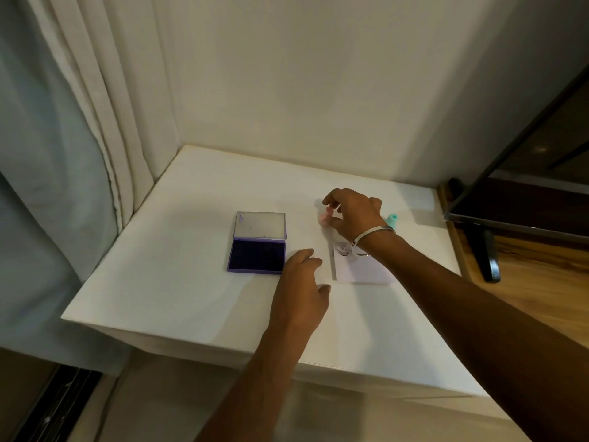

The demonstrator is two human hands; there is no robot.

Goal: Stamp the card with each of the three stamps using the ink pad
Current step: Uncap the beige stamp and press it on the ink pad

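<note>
A purple ink pad (257, 256) lies open on the white table (178, 282), its lid (260, 226) tilted back. To its right lies a white card (360, 266) with a smiley print (344, 250) near its far left corner. My right hand (353, 215) is beyond the card and pinches a small pink stamp (325, 217) between thumb and fingers. A teal stamp (391, 220) stands just right of that hand, partly hidden by the wrist. My left hand (301, 288) rests on the table between pad and card, fingers relaxed. A third stamp is not visible.
A white wall runs behind the table and curtains (95, 122) hang at the left. A dark screen on a stand (516, 193) sits on a wooden surface (526, 282) at the right. The table's front edge (223, 342) is near my arms.
</note>
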